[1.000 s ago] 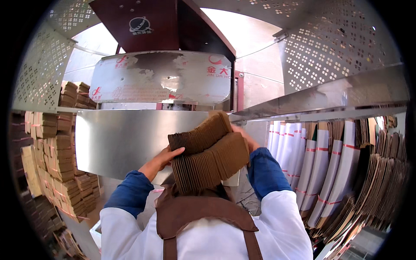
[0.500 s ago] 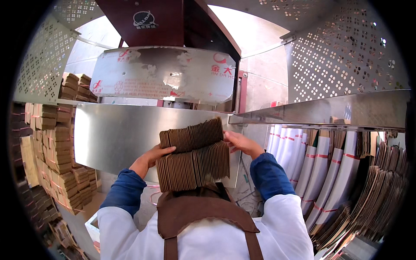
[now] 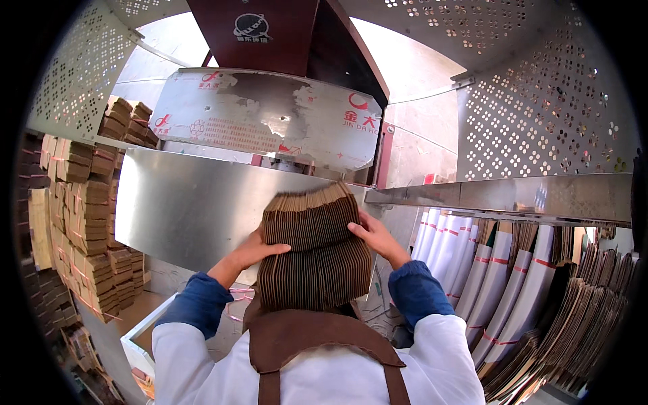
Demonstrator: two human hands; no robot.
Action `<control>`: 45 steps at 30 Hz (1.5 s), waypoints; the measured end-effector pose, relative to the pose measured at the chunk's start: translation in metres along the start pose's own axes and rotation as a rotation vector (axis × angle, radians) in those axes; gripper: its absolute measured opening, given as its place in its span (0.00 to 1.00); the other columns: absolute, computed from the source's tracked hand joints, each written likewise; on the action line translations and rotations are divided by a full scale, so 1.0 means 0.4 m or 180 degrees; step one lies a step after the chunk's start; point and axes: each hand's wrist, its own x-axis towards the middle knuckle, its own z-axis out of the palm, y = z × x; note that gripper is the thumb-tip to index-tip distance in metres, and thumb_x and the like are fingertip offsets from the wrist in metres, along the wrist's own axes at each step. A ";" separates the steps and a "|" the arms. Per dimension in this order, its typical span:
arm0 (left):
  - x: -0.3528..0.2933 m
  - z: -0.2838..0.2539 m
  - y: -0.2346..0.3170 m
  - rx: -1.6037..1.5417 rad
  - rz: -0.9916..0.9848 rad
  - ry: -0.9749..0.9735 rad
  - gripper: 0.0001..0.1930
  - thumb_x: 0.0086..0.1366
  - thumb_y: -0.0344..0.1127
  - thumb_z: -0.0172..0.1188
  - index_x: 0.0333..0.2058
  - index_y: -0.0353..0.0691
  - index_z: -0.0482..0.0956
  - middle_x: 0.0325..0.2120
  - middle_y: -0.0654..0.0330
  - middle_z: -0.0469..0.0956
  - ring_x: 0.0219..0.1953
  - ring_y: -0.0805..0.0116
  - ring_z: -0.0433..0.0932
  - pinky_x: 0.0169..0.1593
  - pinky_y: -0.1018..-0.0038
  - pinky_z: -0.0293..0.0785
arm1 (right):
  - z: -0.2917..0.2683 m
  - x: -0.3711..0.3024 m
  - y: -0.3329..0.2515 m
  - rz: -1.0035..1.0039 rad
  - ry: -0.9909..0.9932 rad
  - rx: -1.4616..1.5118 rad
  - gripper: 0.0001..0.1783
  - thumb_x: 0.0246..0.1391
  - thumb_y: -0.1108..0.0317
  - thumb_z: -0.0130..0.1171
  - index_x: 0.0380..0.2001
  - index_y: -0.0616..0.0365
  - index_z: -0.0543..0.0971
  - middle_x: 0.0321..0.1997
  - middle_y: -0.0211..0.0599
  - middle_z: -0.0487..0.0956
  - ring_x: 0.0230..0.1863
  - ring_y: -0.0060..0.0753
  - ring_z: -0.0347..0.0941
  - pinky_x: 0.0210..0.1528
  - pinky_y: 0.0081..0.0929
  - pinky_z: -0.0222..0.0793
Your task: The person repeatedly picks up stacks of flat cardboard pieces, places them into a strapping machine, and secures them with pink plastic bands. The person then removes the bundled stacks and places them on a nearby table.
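Observation:
A thick stack of folded brown cardboard pieces (image 3: 314,270) sits before my chest, its pieces on edge side by side. A crease across the middle parts a far half from a near half, and pale top edges show at the far side. My left hand (image 3: 256,252) grips the left side with the thumb laid over the crease. On the other side my right hand (image 3: 376,236) presses its thumb on the stack's right end. Fingers of both hands are partly hidden by the cardboard. The stack is at the near edge of a bare metal table (image 3: 182,209).
Beyond the table stands a dark red machine (image 3: 250,34) with a film-covered metal plate (image 3: 270,121). Tied cardboard bundles (image 3: 84,209) are piled at left. White wrapped rolls (image 3: 496,283) and loose cardboard sheets (image 3: 574,324) stand at right, below a metal rail (image 3: 499,196) and perforated panels (image 3: 533,115).
The stack has tilted, so its far pale edges now show, and it has shifted slightly right and nearer. My right thumb has come down onto the stack. The view has shifted a little.

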 end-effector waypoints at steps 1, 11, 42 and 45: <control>-0.018 0.004 0.011 0.0141 0.0226 0.0084 0.44 0.51 0.40 0.72 0.62 0.32 0.58 0.54 0.54 0.71 0.57 0.62 0.70 0.61 0.67 0.65 | 0.008 -0.020 -0.012 -0.0212 0.0091 0.0138 0.45 0.55 0.55 0.62 0.68 0.61 0.53 0.64 0.49 0.66 0.61 0.37 0.66 0.63 0.31 0.59; 0.157 0.027 -0.172 0.1966 0.1436 0.0790 0.59 0.44 0.50 0.75 0.67 0.35 0.45 0.65 0.43 0.52 0.67 0.45 0.54 0.67 0.63 0.55 | -0.031 -0.098 0.102 -0.0677 0.0543 -0.1274 0.44 0.57 0.46 0.55 0.67 0.62 0.54 0.66 0.53 0.62 0.68 0.49 0.58 0.66 0.34 0.54; 0.350 0.010 -0.070 0.1751 0.2187 0.1159 0.49 0.47 0.49 0.73 0.63 0.37 0.55 0.59 0.47 0.60 0.57 0.47 0.69 0.57 0.63 0.71 | 0.179 0.044 0.240 0.0343 0.2874 -0.1879 0.35 0.60 0.52 0.54 0.58 0.72 0.61 0.32 0.58 0.80 0.34 0.63 0.76 0.34 0.48 0.70; 0.363 -0.002 -0.061 0.1805 0.2148 0.1160 0.50 0.46 0.45 0.75 0.63 0.36 0.55 0.59 0.49 0.60 0.56 0.53 0.70 0.57 0.64 0.72 | 0.166 0.056 0.274 0.0027 0.2913 -0.1792 0.36 0.59 0.53 0.55 0.57 0.74 0.60 0.30 0.61 0.78 0.32 0.66 0.74 0.33 0.50 0.70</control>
